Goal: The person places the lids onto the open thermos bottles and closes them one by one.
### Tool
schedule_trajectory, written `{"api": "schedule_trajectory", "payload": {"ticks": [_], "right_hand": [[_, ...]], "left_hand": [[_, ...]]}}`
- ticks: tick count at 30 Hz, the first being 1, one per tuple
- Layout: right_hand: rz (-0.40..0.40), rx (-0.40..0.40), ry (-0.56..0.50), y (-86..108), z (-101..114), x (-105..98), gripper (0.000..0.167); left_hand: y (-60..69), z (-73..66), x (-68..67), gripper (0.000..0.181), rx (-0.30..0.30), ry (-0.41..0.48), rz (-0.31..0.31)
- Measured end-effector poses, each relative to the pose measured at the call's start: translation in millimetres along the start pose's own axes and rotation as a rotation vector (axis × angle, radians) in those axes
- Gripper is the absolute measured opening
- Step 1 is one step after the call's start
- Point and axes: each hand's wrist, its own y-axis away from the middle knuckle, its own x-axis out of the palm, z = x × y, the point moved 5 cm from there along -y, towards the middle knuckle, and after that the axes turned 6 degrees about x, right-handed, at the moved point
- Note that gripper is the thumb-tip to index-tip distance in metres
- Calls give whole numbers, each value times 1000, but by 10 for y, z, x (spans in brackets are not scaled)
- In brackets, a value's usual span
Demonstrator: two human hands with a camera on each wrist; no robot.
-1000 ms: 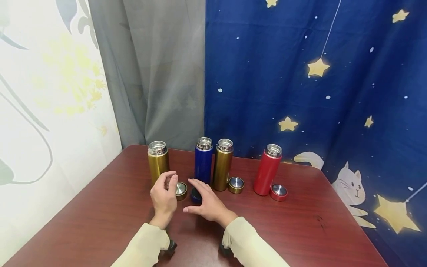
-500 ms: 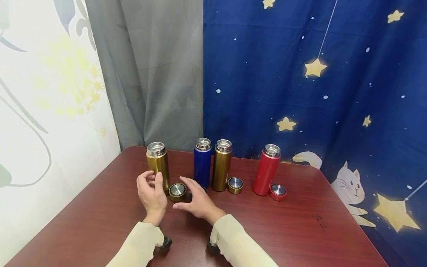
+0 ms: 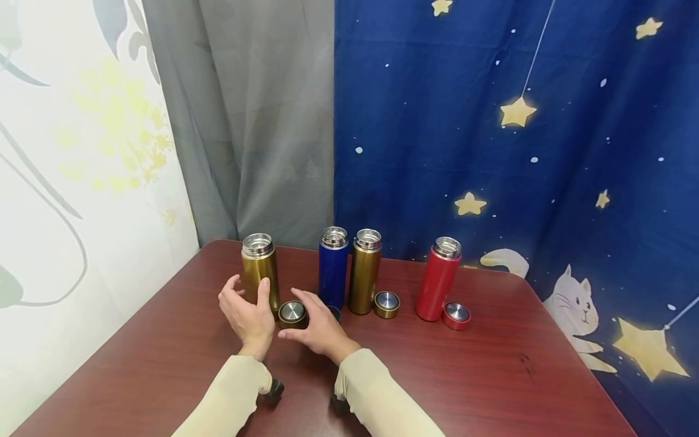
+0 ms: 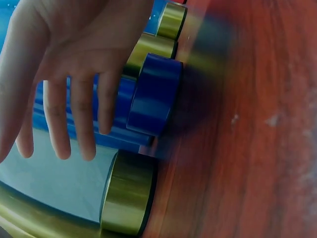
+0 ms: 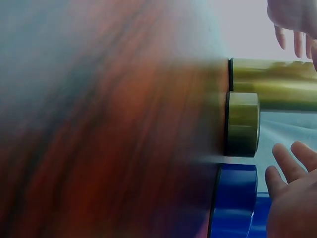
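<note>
In the head view my left hand (image 3: 248,315) is in front of the leftmost gold flask (image 3: 261,273), fingers spread and apart from a gold lid (image 3: 292,312) that lies beside the flask. My right hand (image 3: 321,328) hovers just right of that lid, thumb and fingers parted around its near side with nothing held. Behind the right hand a blue lid (image 3: 335,314) is partly hidden, in front of the blue flask (image 3: 333,276). The left wrist view shows the blue lid (image 4: 154,94) and gold lid (image 4: 128,193) beyond the left fingers. The right wrist view has the gold lid (image 5: 242,124) near the right fingertips.
A second gold flask (image 3: 364,276) stands against the blue one, its gold lid (image 3: 386,304) at its right. Farther right are a red flask (image 3: 438,279) and red lid (image 3: 456,315). All flasks are uncapped on the reddish-brown table (image 3: 480,376). Curtains hang behind.
Both hands have moved left. The right hand has gone from the blue lid toward the gold lid, and the left hand has shifted off that lid to in front of the gold flask.
</note>
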Motion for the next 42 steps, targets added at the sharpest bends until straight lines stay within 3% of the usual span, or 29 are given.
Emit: {"api": "schedule_trajectory", "payload": {"ticks": [8, 14, 20, 30, 42], "right_hand": [[31, 47, 60, -80, -49, 83, 88], [52, 70, 121, -126, -31, 99, 86], [74, 92, 256, -177, -28, 117, 84], [158, 140, 432, -234, 8, 260, 77], [167, 149, 516, -236, 10, 273, 68]], "left_hand": [[-39, 64, 110, 81, -108, 72, 175], [-67, 128, 102, 82, -108, 77, 192], [-98, 176, 146, 88, -91, 119, 275], [-117, 277, 116, 85, -81, 100, 316], [-105, 246, 116, 84, -77, 107, 295]]}}
